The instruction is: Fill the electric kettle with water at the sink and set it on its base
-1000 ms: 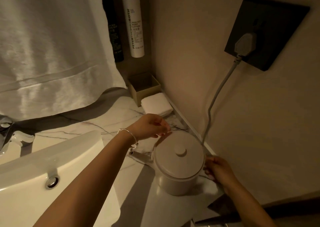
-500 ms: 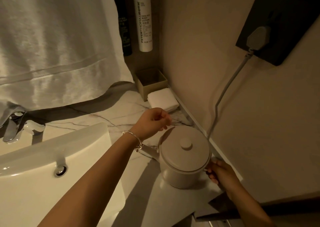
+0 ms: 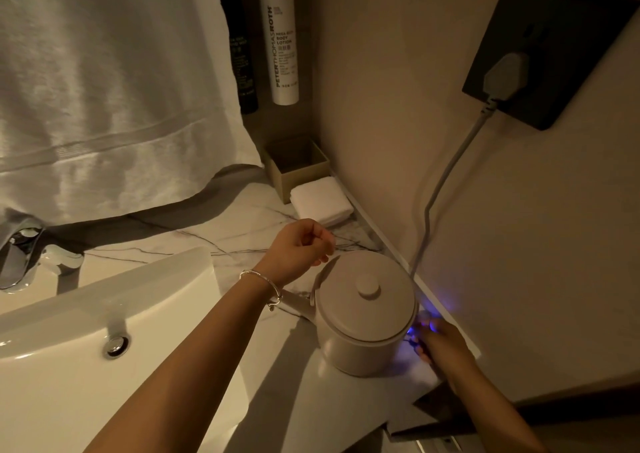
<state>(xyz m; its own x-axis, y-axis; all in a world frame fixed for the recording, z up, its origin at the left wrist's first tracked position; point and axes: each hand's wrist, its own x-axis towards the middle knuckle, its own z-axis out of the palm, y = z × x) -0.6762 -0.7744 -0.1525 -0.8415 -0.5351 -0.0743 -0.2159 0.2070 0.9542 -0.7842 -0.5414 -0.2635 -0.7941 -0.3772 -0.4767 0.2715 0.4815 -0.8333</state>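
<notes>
The pale grey electric kettle [image 3: 363, 310] stands upright on the marble counter [image 3: 225, 234] by the right wall, lid on, spout pointing left toward the sink [image 3: 69, 314]. Its base is hidden beneath it. My right hand [image 3: 440, 343] is pressed against the kettle's right side at the handle, fingers curled there, and a blue light glows at my fingertips. My left hand [image 3: 299, 245] hovers just behind the lid's left rim, loosely curled and holding nothing. A grey cord [image 3: 436, 193] runs from behind the kettle up to a plug [image 3: 504, 77] in the dark wall socket [image 3: 568, 37].
A chrome faucet [image 3: 20, 255] stands at the far left of the sink. A white towel [image 3: 104, 89] hangs over the counter's back. In the corner are a white lotion bottle [image 3: 280, 42], a dark bottle [image 3: 242, 54], an open box [image 3: 298, 172] and a folded white cloth [image 3: 320, 201].
A blue light has come on at the kettle's right side under my right fingers. My left hand has lifted slightly off the lid's rim. The kettle has not moved on the counter.
</notes>
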